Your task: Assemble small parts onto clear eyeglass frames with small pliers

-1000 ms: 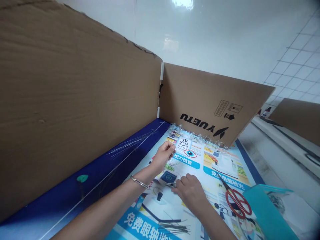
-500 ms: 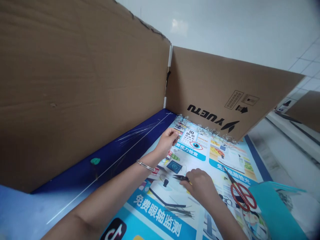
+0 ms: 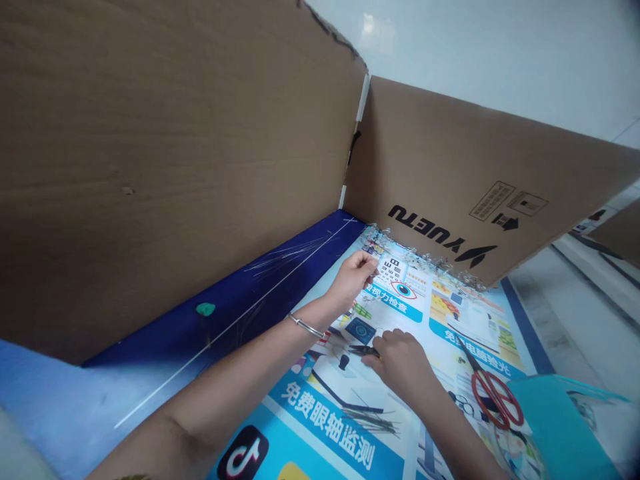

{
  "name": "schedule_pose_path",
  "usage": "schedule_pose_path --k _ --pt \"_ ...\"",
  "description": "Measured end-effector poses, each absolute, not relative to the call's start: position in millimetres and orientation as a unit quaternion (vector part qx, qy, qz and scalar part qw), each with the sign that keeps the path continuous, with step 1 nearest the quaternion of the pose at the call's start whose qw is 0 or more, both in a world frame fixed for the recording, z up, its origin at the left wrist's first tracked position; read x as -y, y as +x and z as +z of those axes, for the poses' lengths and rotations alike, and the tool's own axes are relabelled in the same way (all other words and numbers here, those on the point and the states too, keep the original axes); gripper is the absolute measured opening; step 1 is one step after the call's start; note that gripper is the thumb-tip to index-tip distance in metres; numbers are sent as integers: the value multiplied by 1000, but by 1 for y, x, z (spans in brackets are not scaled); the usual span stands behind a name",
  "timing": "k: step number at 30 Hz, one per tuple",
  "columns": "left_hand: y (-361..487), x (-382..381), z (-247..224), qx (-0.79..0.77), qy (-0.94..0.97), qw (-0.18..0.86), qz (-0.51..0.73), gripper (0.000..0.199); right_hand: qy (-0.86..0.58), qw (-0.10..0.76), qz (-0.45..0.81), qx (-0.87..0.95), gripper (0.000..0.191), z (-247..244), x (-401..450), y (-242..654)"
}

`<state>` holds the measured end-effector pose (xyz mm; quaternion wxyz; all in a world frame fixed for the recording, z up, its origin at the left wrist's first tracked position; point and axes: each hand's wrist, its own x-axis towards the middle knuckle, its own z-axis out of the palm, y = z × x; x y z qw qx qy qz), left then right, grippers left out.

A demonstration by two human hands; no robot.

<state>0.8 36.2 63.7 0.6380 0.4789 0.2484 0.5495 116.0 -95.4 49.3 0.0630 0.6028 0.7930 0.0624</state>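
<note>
My left hand (image 3: 354, 279), with a silver bangle at the wrist, is raised over the printed sheet, thumb and fingertips pinched together; what they hold is too small to make out. My right hand (image 3: 400, 358) is closed around small dark pliers (image 3: 364, 350), whose tips point left above the sheet. Several thin dark wires (image 3: 373, 420) lie on the sheet below my right hand. A row of clear, wiry pieces (image 3: 435, 265) runs along the sheet's far edge, by the cardboard.
Tall cardboard panels stand at the left (image 3: 200, 153) and back (image 3: 450, 167). Red-handled scissors (image 3: 497, 399) lie right, beside a turquoise packet (image 3: 565, 420). A green lump (image 3: 205, 309) is on the blue surface at left. Printed sheet (image 3: 325, 427) lies below.
The camera view has shifted, so most of the scene appears farther right. Both hands keep nearly the same pose, my left pinched and my right around the pliers.
</note>
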Motion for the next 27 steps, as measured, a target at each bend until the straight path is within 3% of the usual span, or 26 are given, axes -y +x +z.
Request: schedule_pose_path --k 16,27 --pt "1 -36 63 -253 486 644 534 15 623 70 69 -776 25 51 109 102" --pt "0 -33 65 -251 500 635 532 15 549 51 107 -828 24 46 90 95"
